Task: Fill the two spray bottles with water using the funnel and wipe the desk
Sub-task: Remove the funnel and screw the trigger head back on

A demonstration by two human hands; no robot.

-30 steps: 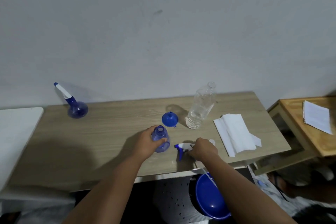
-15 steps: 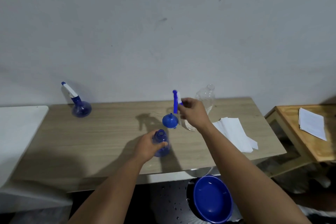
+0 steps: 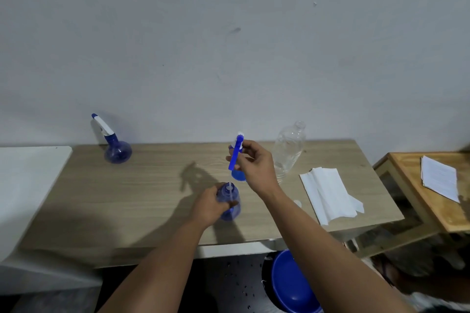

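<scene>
My left hand (image 3: pixel 209 207) grips a small blue spray bottle (image 3: pixel 230 202) standing on the wooden desk (image 3: pixel 152 193), its neck open. Above it my right hand (image 3: pixel 254 162) pinches the blue and white spray head (image 3: pixel 236 151), and its thin white tube reaches down into the bottle's neck. The blue funnel (image 3: pixel 237 175) sits on the desk just behind, partly hidden by my right hand. A second blue spray bottle (image 3: pixel 115 148), with its head on, stands at the back left. A clear plastic water bottle (image 3: pixel 288 152), uncapped, stands right of the funnel.
Folded white tissues (image 3: pixel 328 192) lie on the desk's right part, with a small white cap (image 3: pixel 297 203) beside them. A blue basin (image 3: pixel 292 284) sits on the floor below the front edge. A wooden side table (image 3: pixel 432 201) with papers stands at right, a white surface (image 3: pixel 28 185) at left.
My right hand picked the spray head up from the desk, lifted it, and brought it over the bottle so the tube enters the neck. My left hand kept holding the bottle.
</scene>
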